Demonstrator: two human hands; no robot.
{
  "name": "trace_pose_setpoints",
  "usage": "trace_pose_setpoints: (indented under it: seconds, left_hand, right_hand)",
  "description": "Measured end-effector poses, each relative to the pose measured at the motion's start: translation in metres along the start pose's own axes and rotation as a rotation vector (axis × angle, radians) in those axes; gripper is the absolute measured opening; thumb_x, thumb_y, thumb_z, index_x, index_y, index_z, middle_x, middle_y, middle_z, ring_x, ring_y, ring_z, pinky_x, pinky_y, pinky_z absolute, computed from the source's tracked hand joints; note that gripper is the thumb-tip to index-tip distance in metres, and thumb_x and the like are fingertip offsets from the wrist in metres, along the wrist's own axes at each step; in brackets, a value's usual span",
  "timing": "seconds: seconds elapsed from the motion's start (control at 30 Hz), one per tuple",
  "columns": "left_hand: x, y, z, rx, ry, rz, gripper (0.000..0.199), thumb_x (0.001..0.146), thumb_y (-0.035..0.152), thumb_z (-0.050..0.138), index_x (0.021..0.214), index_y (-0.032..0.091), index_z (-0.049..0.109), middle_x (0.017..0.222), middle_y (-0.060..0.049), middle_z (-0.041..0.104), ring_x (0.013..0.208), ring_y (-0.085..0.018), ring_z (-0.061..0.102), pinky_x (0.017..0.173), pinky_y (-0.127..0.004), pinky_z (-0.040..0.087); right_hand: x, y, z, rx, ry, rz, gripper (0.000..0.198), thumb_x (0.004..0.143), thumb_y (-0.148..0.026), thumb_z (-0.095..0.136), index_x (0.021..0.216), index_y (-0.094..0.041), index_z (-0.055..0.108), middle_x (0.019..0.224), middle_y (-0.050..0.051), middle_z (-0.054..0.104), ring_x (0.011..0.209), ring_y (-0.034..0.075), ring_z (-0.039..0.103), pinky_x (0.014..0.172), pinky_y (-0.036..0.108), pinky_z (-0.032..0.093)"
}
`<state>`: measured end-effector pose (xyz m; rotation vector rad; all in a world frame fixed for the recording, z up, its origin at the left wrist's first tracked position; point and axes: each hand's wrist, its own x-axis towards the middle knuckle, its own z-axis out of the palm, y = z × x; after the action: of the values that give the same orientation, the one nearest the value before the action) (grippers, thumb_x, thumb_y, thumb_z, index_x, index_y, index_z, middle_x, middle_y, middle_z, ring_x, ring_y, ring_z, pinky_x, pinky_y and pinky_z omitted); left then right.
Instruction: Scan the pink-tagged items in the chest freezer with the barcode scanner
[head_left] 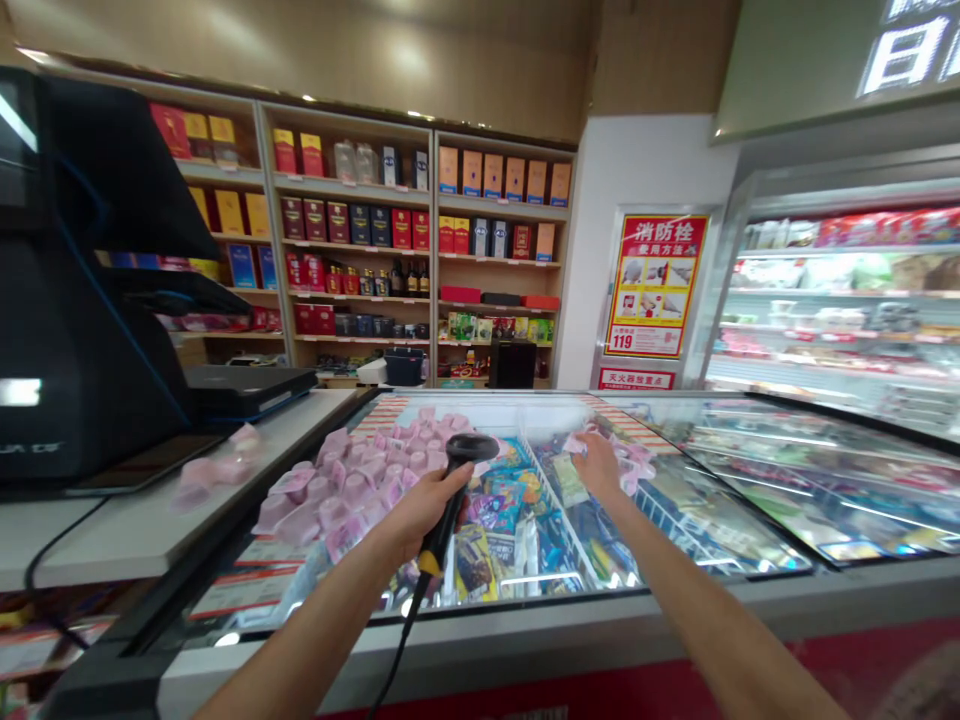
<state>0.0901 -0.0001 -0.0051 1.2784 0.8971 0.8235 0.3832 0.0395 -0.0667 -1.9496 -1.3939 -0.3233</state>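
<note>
My left hand (431,505) is wrapped round the handle of a black and yellow barcode scanner (471,450), its head tipped forward over the freezer's glass lid (536,410). A large heap of small pink plastic cups (360,475) lies on the glass to the left of the scanner. At the right, my right hand (598,466) is closed, with a pink cup (574,443) at its fingertips, partly hidden by the fingers. Beside that hand sits a smaller group of pink cups (636,462). Packaged frozen goods (499,520) show through the glass.
A black checkout terminal (82,300) stands on the white counter (142,535) at left, with a few pink cups (214,470) near its edge. The scanner's cord (397,650) hangs down in front. Shelves of boxed goods (360,225) line the back; a lit display fridge (847,300) is at right.
</note>
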Motion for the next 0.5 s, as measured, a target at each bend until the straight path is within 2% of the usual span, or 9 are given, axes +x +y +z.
trace_pose_setpoints:
  seconds: [0.1, 0.2, 0.3, 0.4, 0.5]
  left_hand:
    - [0.002, -0.001, 0.009, 0.003, -0.027, -0.001, 0.03, 0.064, 0.045, 0.055, 0.064, 0.017, 0.044, 0.047, 0.005, 0.05, 0.039, -0.007, 0.046, 0.039, -0.019, 0.035]
    - [0.003, -0.003, 0.016, 0.012, -0.045, 0.002, 0.031, 0.064, 0.046, 0.055, 0.065, 0.017, 0.044, 0.048, 0.005, 0.051, 0.041, -0.007, 0.047, 0.04, -0.019, 0.035]
    - [0.004, -0.005, 0.02, 0.021, -0.061, -0.003, 0.032, 0.063, 0.047, 0.055, 0.065, 0.017, 0.045, 0.049, 0.004, 0.051, 0.041, -0.007, 0.047, 0.04, -0.019, 0.036]
    - [0.003, -0.006, 0.023, 0.025, -0.074, -0.021, 0.033, 0.062, 0.048, 0.056, 0.065, 0.017, 0.045, 0.049, 0.004, 0.051, 0.041, -0.007, 0.048, 0.041, -0.02, 0.036]
    - [0.0, -0.004, 0.023, 0.022, -0.083, -0.031, 0.034, 0.061, 0.049, 0.056, 0.066, 0.017, 0.045, 0.05, 0.004, 0.052, 0.042, -0.007, 0.048, 0.042, -0.02, 0.037]
  right_hand:
    - [-0.002, 0.034, -0.026, -0.245, -0.033, 0.009, 0.037, 0.067, -0.007, 0.039, 0.099, -0.014, 0.056, 0.105, 0.01, 0.054, 0.099, 0.021, 0.046, 0.085, 0.032, 0.033]
    - [-0.008, 0.055, -0.043, -0.423, -0.184, 0.006, 0.037, 0.067, -0.005, 0.038, 0.094, -0.019, 0.059, 0.099, 0.009, 0.058, 0.095, 0.021, 0.05, 0.076, 0.031, 0.038]
    - [-0.011, 0.066, -0.049, -0.513, -0.309, -0.026, 0.034, 0.066, -0.005, 0.039, 0.087, -0.02, 0.062, 0.09, 0.009, 0.061, 0.089, 0.022, 0.054, 0.07, 0.03, 0.039]
    - [-0.009, 0.071, -0.046, -0.441, -0.323, -0.016, 0.026, 0.068, -0.01, 0.043, 0.084, -0.018, 0.062, 0.085, 0.008, 0.063, 0.084, 0.019, 0.056, 0.07, 0.027, 0.038]
    - [-0.002, 0.065, -0.037, -0.145, -0.235, 0.08, 0.013, 0.066, -0.017, 0.05, 0.072, -0.017, 0.062, 0.077, 0.006, 0.064, 0.08, 0.017, 0.057, 0.071, 0.026, 0.039]
